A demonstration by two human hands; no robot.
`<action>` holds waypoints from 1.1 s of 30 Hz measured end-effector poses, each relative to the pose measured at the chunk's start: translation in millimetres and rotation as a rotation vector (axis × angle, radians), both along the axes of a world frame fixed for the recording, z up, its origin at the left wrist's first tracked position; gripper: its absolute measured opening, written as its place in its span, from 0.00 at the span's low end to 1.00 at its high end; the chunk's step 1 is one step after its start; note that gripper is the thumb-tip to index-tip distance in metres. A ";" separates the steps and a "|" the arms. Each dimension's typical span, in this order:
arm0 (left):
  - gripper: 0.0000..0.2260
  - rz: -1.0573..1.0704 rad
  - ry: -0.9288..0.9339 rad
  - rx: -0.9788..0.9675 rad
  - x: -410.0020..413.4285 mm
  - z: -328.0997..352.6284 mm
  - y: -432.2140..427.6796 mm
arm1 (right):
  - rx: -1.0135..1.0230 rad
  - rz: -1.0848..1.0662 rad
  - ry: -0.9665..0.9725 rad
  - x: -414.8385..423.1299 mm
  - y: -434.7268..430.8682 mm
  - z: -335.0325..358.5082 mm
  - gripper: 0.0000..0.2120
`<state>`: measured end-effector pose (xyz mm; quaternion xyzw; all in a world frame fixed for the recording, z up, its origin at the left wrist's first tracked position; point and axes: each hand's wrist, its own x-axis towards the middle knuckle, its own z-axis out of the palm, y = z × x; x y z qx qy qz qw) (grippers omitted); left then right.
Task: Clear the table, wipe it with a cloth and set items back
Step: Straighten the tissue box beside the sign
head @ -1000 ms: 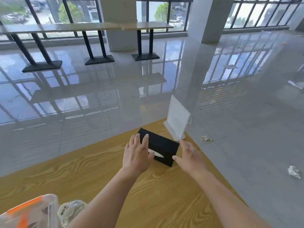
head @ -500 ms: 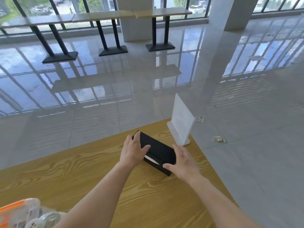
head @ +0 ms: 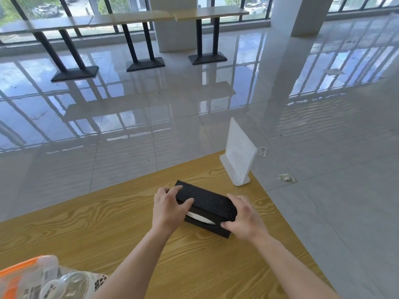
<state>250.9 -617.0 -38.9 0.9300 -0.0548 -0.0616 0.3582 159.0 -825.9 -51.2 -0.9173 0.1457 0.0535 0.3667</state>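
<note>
Head view: left hand (head: 168, 210) and right hand (head: 246, 219), fingers curled, grip the black tissue box (head: 208, 201).

The left hand (head: 170, 209) covers one end of the black box (head: 207, 201), the right hand (head: 244, 216) hides the other; just a sliver of white shows between. Bottom-left, the orange-lidded container (head: 19, 275) runs off frame, blurred, labels unreadable. And those scraps (head: 286, 177) out right: too small to identify.
</note>
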 end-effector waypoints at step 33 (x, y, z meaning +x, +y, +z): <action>0.29 0.157 0.263 -0.087 -18.8 -43.4 13.2 | 0.379 -0.324 0.157 0.4 -14.6 -26.7 0.27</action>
